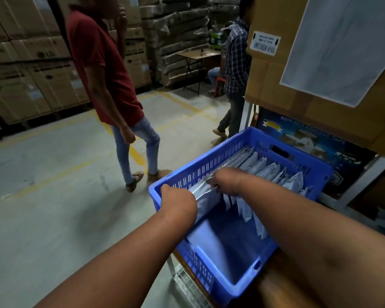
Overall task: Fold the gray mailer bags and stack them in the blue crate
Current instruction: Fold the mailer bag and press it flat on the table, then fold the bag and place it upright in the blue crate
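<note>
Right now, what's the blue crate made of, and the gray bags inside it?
The blue crate looks like hard molded plastic: its walls are evenly colored, with neat rows of slots and a thick smooth rim. The gray mailer bags seem to be thin plastic film: they crinkle and catch shiny highlights. The one both hands hold bends easily.

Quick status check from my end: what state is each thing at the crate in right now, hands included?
Blue crate: on a table edge, near part showing bare floor.
Row of folded gray mailer bags: standing on edge along the far side of the crate.
Gray mailer bag: inside the crate at its left wall, held by both hands.
Left hand: at the crate's left rim, gripping that bag.
Right hand: inside the crate, fingers curled on the bag's top.
</note>
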`<state>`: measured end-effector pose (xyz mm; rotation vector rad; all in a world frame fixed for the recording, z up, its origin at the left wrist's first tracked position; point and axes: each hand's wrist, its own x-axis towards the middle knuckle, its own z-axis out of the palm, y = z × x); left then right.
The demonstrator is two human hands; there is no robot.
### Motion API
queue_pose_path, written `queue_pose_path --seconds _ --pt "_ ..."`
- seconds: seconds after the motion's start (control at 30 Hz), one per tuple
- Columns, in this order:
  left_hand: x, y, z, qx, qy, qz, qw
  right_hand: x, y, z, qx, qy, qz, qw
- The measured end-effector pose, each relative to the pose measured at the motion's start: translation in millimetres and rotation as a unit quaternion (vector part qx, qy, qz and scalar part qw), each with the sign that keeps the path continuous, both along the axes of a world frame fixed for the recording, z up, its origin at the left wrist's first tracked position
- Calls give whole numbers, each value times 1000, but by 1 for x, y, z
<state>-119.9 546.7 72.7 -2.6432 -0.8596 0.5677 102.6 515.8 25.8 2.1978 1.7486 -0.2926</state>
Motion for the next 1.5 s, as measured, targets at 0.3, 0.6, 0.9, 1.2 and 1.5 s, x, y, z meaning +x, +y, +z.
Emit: queue_pose_path --seconds 0.3,0.6,0.9,1.2,1.5 --pt "21 8 -4 -79 34 58 995 -25 -17 28 9 -4 -24 1000" --pt "15 -42 41 -73 -239 -153 956 -30 -177 103 236 100 -149 955" --pt "77 -228 26 -149 -253 -394 871 -66 -437 50 278 71 -352 891" --pt "81 -378 -33 -235 -95 -375 892 -109 -618 3 226 63 -498 835" --pt "138 -414 -45 -212 -10 -382 899 -72 -638 -12 201 67 -501 839"
